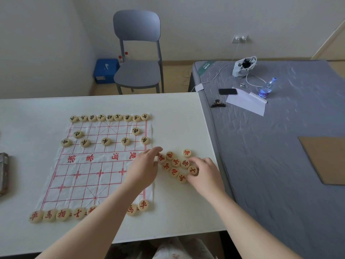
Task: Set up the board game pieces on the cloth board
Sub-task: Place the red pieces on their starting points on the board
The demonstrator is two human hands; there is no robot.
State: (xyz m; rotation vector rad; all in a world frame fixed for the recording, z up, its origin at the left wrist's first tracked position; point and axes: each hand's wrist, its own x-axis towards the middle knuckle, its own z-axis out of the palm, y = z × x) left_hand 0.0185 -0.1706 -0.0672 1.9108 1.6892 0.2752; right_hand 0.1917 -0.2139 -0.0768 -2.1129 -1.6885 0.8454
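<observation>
- Left hand (143, 169) over right edge of cloth board (89, 184), fingers loosely extended, holding nothing, tips at loose red pieces (175, 162).
- Those sit clustered on white table (177, 118), just right of the board.
- Right hand (205, 171) pinches one red piece (192, 170) at cluster's right side.

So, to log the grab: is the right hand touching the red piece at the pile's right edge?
Touching. Head view: the right hand pinches the red piece, fingertip and thumb on its rim.
</observation>
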